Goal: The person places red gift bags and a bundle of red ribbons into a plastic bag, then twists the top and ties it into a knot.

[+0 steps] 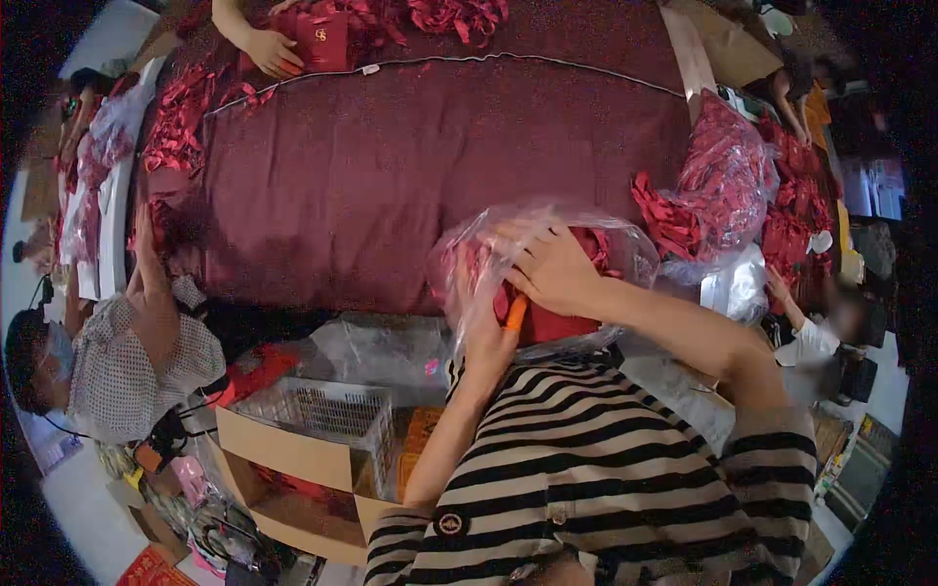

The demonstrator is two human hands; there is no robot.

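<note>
A clear plastic bag [625,234] with red fabric pieces [562,327] inside lies at the table's near edge, against my striped shirt. My left hand [486,327] grips the bag's left side, its thumb wearing an orange cover [516,313]. Over the bag's upper part is my right hand [557,269], its fingers bent across the plastic toward the left hand. Film and glare blur the fingertips of both hands. How many red pieces are in the bag cannot be made out.
A dark red cloth [440,156] covers the table, crossed by a thin cord [547,61]. Across it, another person's hand [274,51] touches a red pouch [327,41]. A filled plastic bag [728,166] sits at right. Below left are a cardboard box [283,444] and grey crate [327,405].
</note>
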